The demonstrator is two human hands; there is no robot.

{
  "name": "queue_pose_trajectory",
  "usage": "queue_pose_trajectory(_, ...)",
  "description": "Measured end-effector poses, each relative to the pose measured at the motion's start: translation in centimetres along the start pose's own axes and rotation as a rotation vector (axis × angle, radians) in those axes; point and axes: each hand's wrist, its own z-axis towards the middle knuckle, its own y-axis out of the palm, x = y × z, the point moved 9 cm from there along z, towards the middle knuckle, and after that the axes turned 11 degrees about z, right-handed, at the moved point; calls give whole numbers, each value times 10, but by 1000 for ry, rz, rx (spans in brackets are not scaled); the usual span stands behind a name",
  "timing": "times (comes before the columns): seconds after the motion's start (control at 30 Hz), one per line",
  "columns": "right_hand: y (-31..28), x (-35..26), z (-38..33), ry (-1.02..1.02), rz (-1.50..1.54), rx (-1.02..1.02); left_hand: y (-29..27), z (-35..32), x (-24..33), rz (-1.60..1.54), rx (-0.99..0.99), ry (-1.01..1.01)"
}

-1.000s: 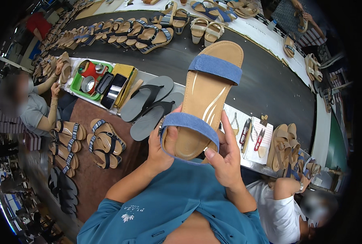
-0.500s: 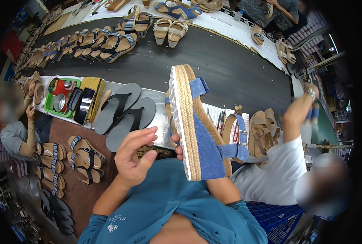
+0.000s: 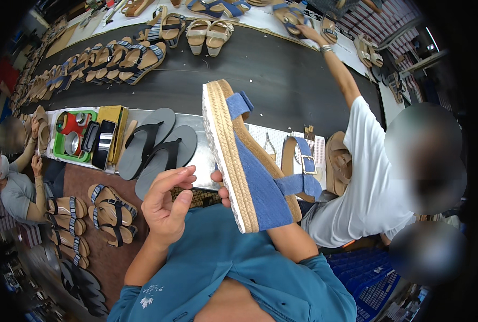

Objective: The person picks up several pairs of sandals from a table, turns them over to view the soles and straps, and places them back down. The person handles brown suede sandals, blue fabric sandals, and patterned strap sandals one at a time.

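A blue denim wedge sandal (image 3: 257,185) stands on its side before my chest, its white outsole to the left. Braided straw-coloured trim runs along its platform, and blue straps with a buckle stick out to the right. My right hand (image 3: 221,188) grips it from behind. Only some fingertips show past the sole; the palm is hidden by the sandal. Left of the sole and apart from it, my left hand (image 3: 166,206) is raised with bent fingers, thumb and fingers apart, nothing in it. Just beyond that hand lie grey flip-flops (image 3: 182,150) with black straps.
Beyond the bench runs a dark conveyor belt (image 3: 196,80) bearing a row of striped sandals (image 3: 142,60) and a pale pair (image 3: 209,35). A green tray (image 3: 61,147) sits left. At right, a co-worker's arm (image 3: 338,72) reaches across the belt; another person (image 3: 24,188) sits left.
The co-worker's arm has stretched from the right over the belt to a blue sandal on the far side. My view has shifted slightly; my hands keep nearly the same pose around the wedge sandal.
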Motion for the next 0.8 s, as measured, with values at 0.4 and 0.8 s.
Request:
queue_pose_trajectory(0.4, -3, -14, 9, -51, -201, 4, 26, -10, -5, 134, -188, -15)
queue_pose_trajectory(0.8, -19, -97, -31, -853, -1080, 465, 51, -6, -25, -277, -116, -431)
